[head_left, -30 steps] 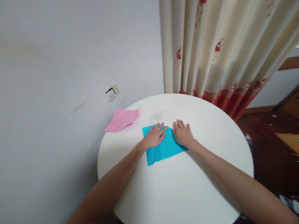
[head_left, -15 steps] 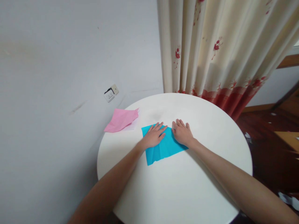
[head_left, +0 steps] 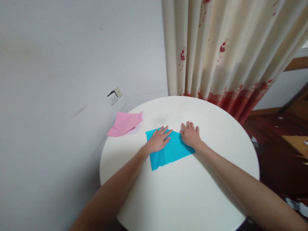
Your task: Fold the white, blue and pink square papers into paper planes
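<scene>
A creased sheet of blue paper (head_left: 172, 152) lies flat on the round white table (head_left: 178, 195). My left hand (head_left: 158, 141) rests palm down on its left part, fingers spread. Over the sheet's right edge lies my right hand (head_left: 191, 134), also palm down, with its fingers stretched out; it covers part of that edge. Neither hand grips anything. The blue sheet has an uneven front edge and several fold lines near its front left corner.
A crumpled pink sheet (head_left: 126, 123) lies at the table's back left edge, partly over a white sheet (head_left: 135, 130). The wall with a power socket (head_left: 112, 98) borders the left side. A floral curtain (head_left: 216, 57) hangs behind the table.
My right hand has slid a little to the right across the blue paper. My left hand has stayed in place.
</scene>
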A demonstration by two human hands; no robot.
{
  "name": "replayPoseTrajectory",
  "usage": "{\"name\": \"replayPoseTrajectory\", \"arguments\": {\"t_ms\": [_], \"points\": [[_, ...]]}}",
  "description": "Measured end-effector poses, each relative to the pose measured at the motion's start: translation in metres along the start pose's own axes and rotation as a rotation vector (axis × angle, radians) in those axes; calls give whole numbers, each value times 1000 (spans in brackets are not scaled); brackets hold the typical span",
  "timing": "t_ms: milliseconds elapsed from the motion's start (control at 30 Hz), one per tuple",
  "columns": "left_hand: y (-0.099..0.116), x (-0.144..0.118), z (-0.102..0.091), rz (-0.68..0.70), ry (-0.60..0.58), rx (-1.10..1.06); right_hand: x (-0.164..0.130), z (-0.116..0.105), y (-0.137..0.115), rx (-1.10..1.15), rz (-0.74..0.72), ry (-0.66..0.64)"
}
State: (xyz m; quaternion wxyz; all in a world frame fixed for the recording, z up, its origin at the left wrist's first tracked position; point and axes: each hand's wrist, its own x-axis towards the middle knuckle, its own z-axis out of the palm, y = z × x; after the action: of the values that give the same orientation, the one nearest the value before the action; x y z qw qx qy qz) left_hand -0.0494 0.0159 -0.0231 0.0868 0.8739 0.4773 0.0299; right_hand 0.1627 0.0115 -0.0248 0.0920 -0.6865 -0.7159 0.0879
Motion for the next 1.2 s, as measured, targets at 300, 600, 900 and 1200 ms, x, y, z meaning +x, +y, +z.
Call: {"name": "replayPoseTrajectory", "arguments": {"t_ms": [300,600,900,1200], "points": [[1,0,0,-5,-7,-3,0,0,0,-17,-9,17],[1,0,-1,-7,-14,-4,0,-1,0,-20,-13,-2],[1,0,-1,-3,-19,0,1,3,3,-5,-34,0],[2,0,-2,-3,-16,2,0,5,-2,-17,-69,-36]]}}
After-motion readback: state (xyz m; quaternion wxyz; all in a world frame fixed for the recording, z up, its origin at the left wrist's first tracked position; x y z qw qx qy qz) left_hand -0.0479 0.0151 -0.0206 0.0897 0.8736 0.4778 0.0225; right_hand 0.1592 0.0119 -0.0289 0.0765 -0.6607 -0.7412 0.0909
